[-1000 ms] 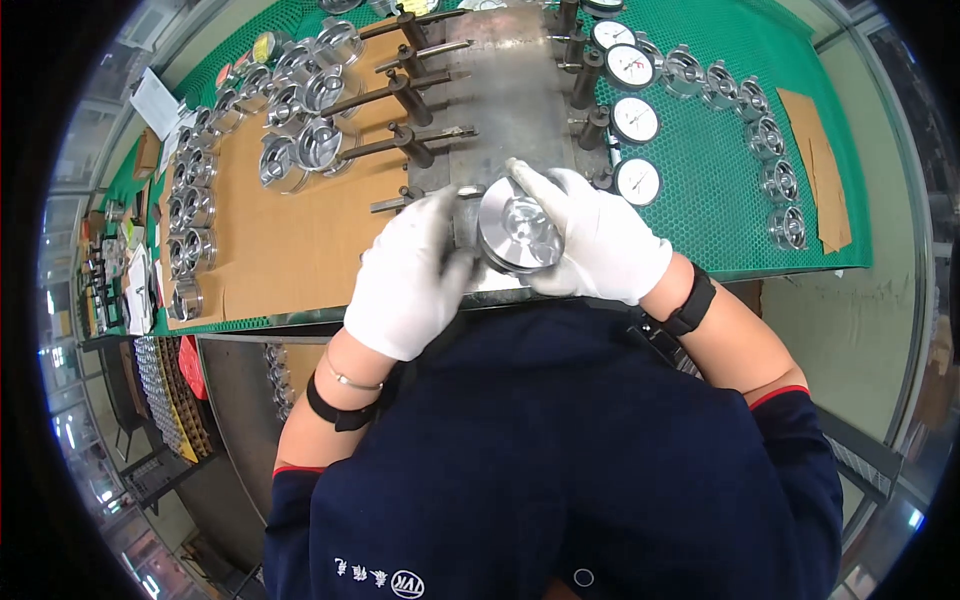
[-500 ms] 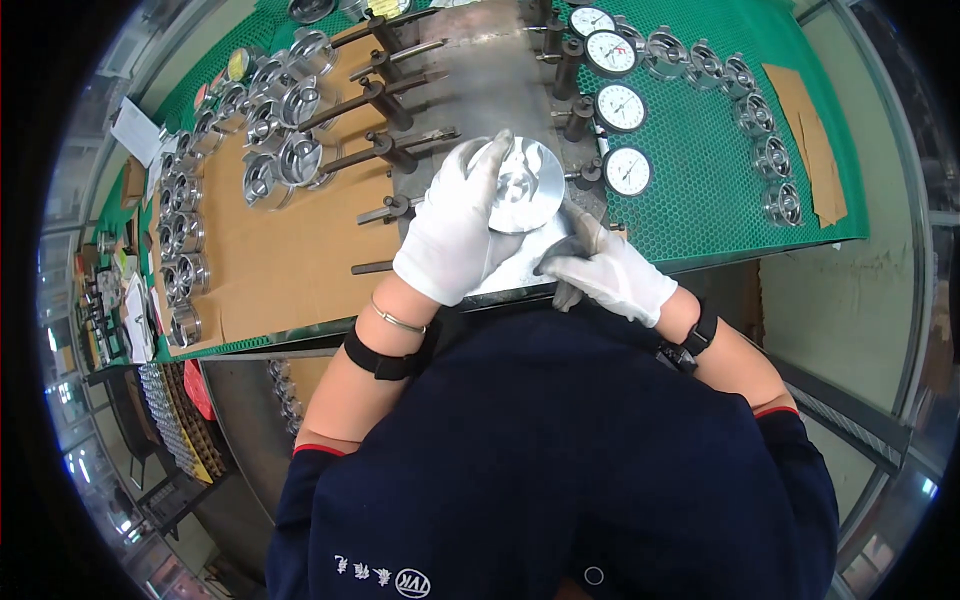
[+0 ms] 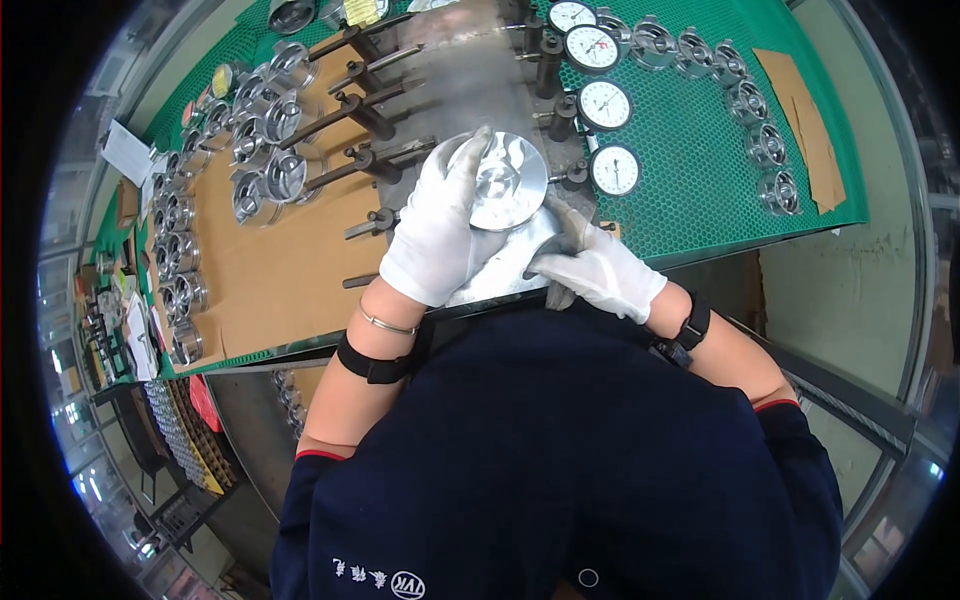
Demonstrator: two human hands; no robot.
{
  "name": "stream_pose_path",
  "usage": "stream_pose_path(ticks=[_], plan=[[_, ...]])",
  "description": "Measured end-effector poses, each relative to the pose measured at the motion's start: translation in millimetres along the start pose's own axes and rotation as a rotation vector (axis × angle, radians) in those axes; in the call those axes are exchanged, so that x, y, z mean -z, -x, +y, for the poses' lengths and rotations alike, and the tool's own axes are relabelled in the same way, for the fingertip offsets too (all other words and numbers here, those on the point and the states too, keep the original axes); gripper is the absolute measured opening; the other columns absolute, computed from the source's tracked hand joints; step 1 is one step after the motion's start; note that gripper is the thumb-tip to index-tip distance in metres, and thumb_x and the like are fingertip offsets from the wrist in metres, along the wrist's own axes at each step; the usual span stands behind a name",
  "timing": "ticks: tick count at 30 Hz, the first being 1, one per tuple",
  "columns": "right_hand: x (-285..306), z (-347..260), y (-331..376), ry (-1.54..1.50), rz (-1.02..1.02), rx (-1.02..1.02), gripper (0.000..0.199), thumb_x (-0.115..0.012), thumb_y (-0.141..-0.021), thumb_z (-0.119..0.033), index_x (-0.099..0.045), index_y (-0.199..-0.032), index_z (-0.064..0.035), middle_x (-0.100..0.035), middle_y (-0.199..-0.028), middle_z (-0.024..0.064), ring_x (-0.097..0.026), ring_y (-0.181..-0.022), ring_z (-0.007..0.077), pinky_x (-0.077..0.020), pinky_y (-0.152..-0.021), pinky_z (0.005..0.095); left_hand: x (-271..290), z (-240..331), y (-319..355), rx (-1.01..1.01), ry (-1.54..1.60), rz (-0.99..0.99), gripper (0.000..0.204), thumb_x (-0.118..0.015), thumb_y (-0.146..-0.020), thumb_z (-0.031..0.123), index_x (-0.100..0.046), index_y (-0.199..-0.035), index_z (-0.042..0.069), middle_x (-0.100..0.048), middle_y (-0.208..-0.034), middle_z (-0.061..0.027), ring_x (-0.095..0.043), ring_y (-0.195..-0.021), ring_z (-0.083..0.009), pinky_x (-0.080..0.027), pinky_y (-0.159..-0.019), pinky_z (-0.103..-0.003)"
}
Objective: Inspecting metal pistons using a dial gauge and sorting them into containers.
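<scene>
A shiny round metal part (image 3: 508, 190) with a raised centre sits tilted over the metal work surface, close to the bench's front edge. My left hand (image 3: 440, 215), in a white glove, closes on its left rim, with fingers along the upper edge; its underside is hidden. My right hand (image 3: 600, 265), gloved too and grey at the fingertips, is just below and right of the part. Its index finger reaches near the part's lower right rim, thumb and other fingers apart. A dark patch (image 3: 553, 246) shows between them; I cannot tell what it is.
Several dial gauges (image 3: 614, 169) on posts line the right of the metal plate (image 3: 460, 85). Rods on clamp posts (image 3: 372, 165) stand left. Metal ring-shaped parts (image 3: 287, 175) rest on cardboard (image 3: 270, 270); more (image 3: 779, 192) line the green mat (image 3: 690, 190) beside a cardboard strip (image 3: 805, 130).
The whole view has shifted slightly, moving the bench, hands and round part a little left in the picture. My left hand keeps its grip on the part; the right hand's pose is nearly the same.
</scene>
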State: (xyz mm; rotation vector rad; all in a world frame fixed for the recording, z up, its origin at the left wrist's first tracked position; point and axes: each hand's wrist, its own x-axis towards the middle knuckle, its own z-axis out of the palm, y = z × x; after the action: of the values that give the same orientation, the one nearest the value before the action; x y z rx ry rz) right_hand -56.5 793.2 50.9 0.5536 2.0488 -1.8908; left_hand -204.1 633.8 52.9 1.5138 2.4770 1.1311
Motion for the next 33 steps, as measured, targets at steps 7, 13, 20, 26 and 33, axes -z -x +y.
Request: stream_pose_path(ticks=[7, 13, 20, 26, 33], plan=[[1, 6, -5, 0.015, 0.012, 0.004, 0.094, -0.067, -0.084, -0.029, -0.015, -0.155, 0.0064, -0.071, -0.092, 0.0157, -0.068, -0.087, 0.0231, -0.0534, -0.078, 0.0317, 1, 1, -2, 0.018, -0.026, -0.011, 0.095, -0.089, -0.064, 0.018, -0.042, -0.145, 0.007, -0.05, -0.136, -0.0204, -0.056, -0.119, -0.0374, -0.049, -0.099, -0.043], [4, -16, -2, 0.186, -0.058, -0.156, 0.085, -0.068, -0.088, -0.018, -0.019, -0.155, 0.0009, -0.069, -0.099, 0.0137, -0.068, -0.088, 0.0182, -0.0562, -0.076, 0.0318, 8, 1, 1, -0.057, -0.014, 0.046, 0.074, -0.082, -0.07, 0.015, -0.048, -0.135, 0.003, -0.055, -0.128, -0.0214, -0.058, -0.115, -0.0383, -0.052, -0.093, -0.042], [44, -45, 43, -0.006, 0.147, 0.208, 0.053, -0.047, -0.093, -0.007, -0.041, -0.145, 0.0005, -0.066, -0.12, 0.0168, -0.068, -0.098, 0.0257, -0.055, -0.085, 0.0341, 72, 19, 10, 0.017, 0.273, -0.003, 0.041, -0.065, -0.083, 0.003, -0.059, -0.123, 0.001, -0.066, -0.109, -0.0132, -0.065, -0.101, -0.0218, -0.051, -0.091, -0.036], [133, 26, 53, -0.204, 0.799, 0.256, 0.038, -0.05, -0.098, -0.017, -0.047, -0.13, 0.0045, -0.067, -0.103, 0.0166, -0.068, -0.076, 0.0202, -0.058, -0.059, 0.0306, 160, -148, -4, 0.676, -0.689, 0.162, 0.054, -0.069, -0.085, 0.023, -0.054, -0.137, 0.017, -0.063, -0.12, -0.0227, -0.064, -0.108, -0.0408, -0.051, -0.093, -0.045], [222, 76, 26, -0.413, 0.84, 0.006, 0.03, -0.055, -0.099, -0.026, -0.057, -0.119, -0.0025, -0.068, -0.099, 0.014, -0.067, -0.076, 0.0229, -0.0564, -0.066, 0.0354, 147, -209, -39, 0.877, -0.595, -0.344, 0.068, -0.075, -0.073, 0.026, -0.057, -0.137, 0.012, -0.06, -0.13, -0.0255, -0.058, -0.122, -0.0372, -0.048, -0.101, -0.042]])
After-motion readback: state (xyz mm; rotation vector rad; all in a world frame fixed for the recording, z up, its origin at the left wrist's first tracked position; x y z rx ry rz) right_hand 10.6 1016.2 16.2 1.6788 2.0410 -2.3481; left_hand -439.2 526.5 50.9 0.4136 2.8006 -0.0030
